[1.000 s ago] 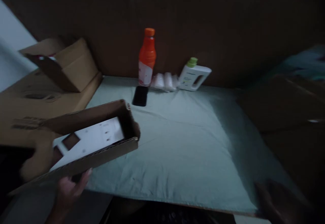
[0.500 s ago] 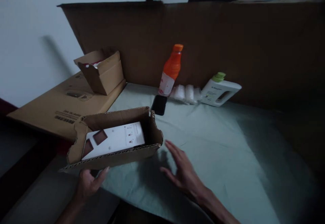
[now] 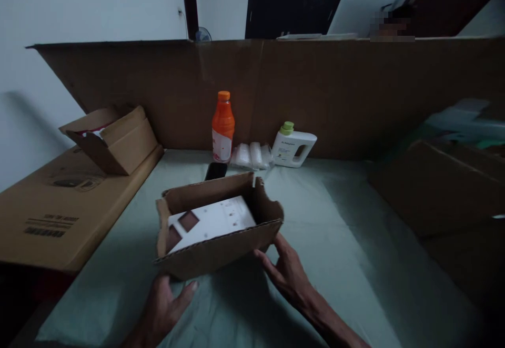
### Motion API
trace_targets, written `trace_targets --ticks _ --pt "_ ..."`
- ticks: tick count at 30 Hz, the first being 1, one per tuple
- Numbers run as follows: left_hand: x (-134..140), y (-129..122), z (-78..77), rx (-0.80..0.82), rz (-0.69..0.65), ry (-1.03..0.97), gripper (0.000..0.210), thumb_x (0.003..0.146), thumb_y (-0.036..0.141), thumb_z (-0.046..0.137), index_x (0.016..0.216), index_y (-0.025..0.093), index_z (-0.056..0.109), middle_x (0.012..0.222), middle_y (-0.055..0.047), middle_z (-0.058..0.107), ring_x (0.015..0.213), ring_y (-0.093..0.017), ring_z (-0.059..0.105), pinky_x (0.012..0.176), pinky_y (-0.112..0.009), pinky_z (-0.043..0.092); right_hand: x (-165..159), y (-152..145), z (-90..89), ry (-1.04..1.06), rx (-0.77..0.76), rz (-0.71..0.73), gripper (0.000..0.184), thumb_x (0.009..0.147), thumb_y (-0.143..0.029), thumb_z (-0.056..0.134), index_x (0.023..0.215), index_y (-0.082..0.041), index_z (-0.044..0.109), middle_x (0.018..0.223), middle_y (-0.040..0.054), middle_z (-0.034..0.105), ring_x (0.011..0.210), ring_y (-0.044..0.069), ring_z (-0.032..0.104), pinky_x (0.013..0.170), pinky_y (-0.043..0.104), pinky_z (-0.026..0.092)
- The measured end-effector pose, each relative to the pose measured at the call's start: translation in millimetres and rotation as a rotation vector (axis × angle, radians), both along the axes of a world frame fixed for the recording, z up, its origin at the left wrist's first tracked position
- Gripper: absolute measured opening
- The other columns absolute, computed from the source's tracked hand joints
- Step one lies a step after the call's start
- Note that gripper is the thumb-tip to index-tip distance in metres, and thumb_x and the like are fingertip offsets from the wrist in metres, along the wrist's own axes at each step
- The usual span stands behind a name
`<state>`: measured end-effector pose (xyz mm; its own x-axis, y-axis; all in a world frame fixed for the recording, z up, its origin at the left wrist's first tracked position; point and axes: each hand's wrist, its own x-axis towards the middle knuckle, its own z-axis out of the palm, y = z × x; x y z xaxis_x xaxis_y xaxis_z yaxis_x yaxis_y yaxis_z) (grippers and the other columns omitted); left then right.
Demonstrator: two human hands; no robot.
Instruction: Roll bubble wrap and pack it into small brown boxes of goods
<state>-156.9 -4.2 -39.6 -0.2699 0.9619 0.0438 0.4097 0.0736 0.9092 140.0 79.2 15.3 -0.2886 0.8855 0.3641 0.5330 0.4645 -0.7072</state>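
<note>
An open cardboard box (image 3: pixel 221 256) is tilted towards me above the cloth-covered surface, with a shadow beneath it. Inside lies a white carton (image 3: pixel 215 224) with brown squares and small printed pictures. My left hand (image 3: pixel 168 303) is at the box's lower front left corner, its thumb sticking out and its fingers partly hidden by the cardboard. At the front right corner, my right hand (image 3: pixel 290 272) grips the box, thumb at the front and fingers round the side.
Behind the box stand an orange bottle (image 3: pixel 223 124), clear plastic-wrapped rolls (image 3: pixel 252 156), a white jug (image 3: pixel 294 148) with a green cap and a dark phone (image 3: pixel 216 171). A small carton (image 3: pixel 130 145) sits on a large flat box (image 3: pixel 51 216) at left. A cardboard panel (image 3: pixel 335 90) runs along the back.
The box has moved to the right relative to the phone and bottle. My right hand, apart from it before, now touches its right corner. The view has turned right and up.
</note>
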Motion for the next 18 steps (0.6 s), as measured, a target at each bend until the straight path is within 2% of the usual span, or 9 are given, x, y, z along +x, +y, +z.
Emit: trace_targets --ticks 4,7,9,12,15,18 --pt "56.8 61.4 31.0 0.106 -0.213 -0.086 0.055 0.073 0.036 0.072 0.121 0.014 0.059 0.115 -0.016 0.071 0.106 -0.031 0.069 0.093 -0.043 0.057 50.7 4.3 3.2 -0.029 -0.050 -0.179 0.041 0.092 -0.045 0.055 0.120 -0.015 0.061 0.108 0.0139 0.072 0.094 0.027 0.070 0.083 0.039 0.059" --pt "86.4 100.6 42.4 0.160 -0.301 -0.166 0.059 0.073 0.032 0.072 0.127 0.016 0.054 0.120 -0.015 0.069 0.111 -0.030 0.067 0.098 -0.043 0.054 74.7 7.1 -3.1 -0.027 -0.057 -0.244 0.042 0.090 -0.048 0.056 0.114 -0.015 0.064 0.101 0.0135 0.073 0.087 0.026 0.071 0.079 0.037 0.059" --pt "98.7 117.2 40.7 0.175 -0.316 -0.225 0.058 0.074 0.031 0.071 0.127 0.016 0.053 0.123 -0.015 0.068 0.114 -0.029 0.065 0.100 -0.043 0.053 88.7 8.8 -7.8 -0.028 -0.070 -0.254 0.044 0.088 -0.048 0.055 0.116 -0.015 0.064 0.103 0.0140 0.074 0.089 0.027 0.071 0.080 0.037 0.059" --pt "107.4 126.3 28.0 0.161 -0.273 -0.269 0.058 0.073 0.031 0.072 0.125 0.015 0.053 0.122 -0.015 0.068 0.115 -0.029 0.065 0.099 -0.042 0.053 113.3 17.4 -6.7 -0.030 -0.139 -0.266 0.046 0.087 -0.051 0.054 0.116 -0.016 0.066 0.106 0.0132 0.075 0.093 0.029 0.072 0.081 0.037 0.059" --pt "109.2 123.7 16.3 0.155 -0.227 -0.257 0.058 0.071 0.027 0.071 0.125 0.015 0.053 0.123 -0.015 0.068 0.116 -0.030 0.064 0.099 -0.042 0.053 135.0 46.6 11.6 -0.007 -0.200 -0.256 0.046 0.088 -0.057 0.051 0.102 -0.020 0.072 0.096 0.0094 0.076 0.088 0.029 0.072 0.073 0.035 0.060" --pt "108.8 120.2 13.7 0.161 -0.213 -0.221 0.057 0.072 0.025 0.067 0.126 0.014 0.054 0.124 -0.016 0.067 0.118 -0.032 0.063 0.100 -0.045 0.052 137.0 100.2 40.0 0.006 -0.133 -0.196 0.056 0.087 -0.066 0.044 0.087 -0.020 0.074 0.078 0.0085 0.073 0.075 0.028 0.070 0.064 0.035 0.058"
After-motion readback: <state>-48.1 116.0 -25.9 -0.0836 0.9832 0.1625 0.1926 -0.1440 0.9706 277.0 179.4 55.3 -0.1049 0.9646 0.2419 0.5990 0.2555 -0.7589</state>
